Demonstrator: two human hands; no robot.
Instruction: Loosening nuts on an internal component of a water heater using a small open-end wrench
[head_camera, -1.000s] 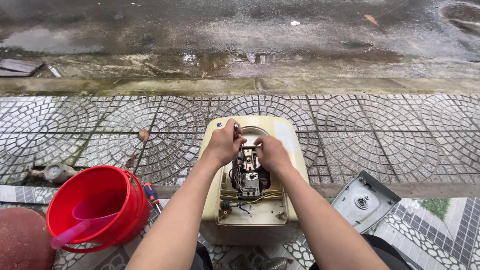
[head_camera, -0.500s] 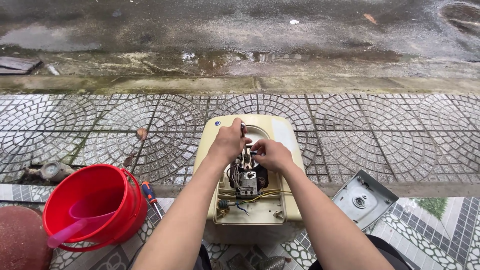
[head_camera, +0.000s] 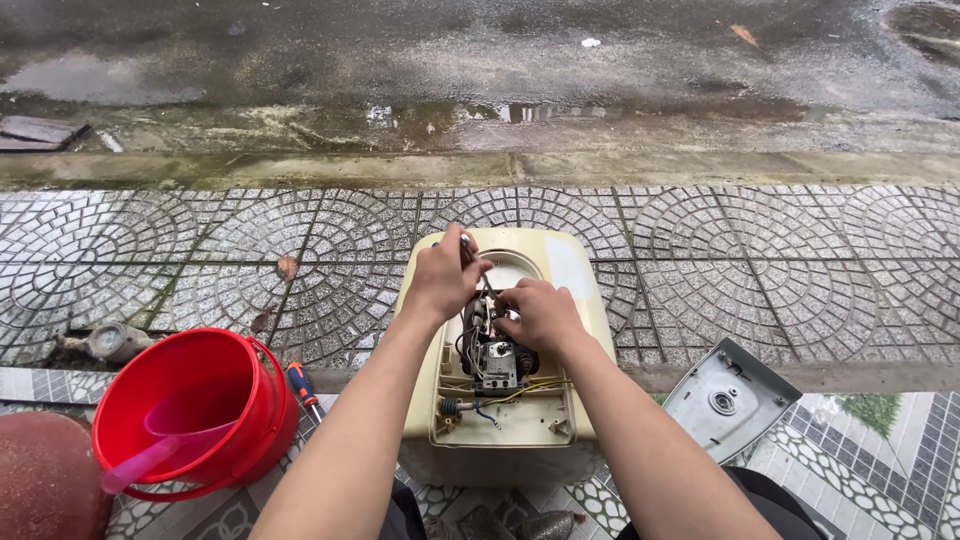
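- Pavement (head_camera: 800, 260) of patterned grey tiles carries every item; a wet road lies beyond the kerb.
- Red bucket (head_camera: 215, 405) stands at far left, a pink ladle (head_camera: 150, 455) resting inside it.
- Screwdriver (head_camera: 303, 388) with an orange and blue handle lies just right of the bucket.
- Cream appliance housing (head_camera: 575, 280) lies open at centre, its wiring and motor block (head_camera: 497, 362) exposed.
- Left hand (head_camera: 443, 278) is closed around a thin tool (head_camera: 468, 245), held upright at the upper edge of the opening.
- Right hand (head_camera: 540, 315) is curled, fingers pressed on the internal parts; whether it grips anything cannot be told.
- Grey cover plate (head_camera: 728, 400) lies detached on the tiles, right of the housing.
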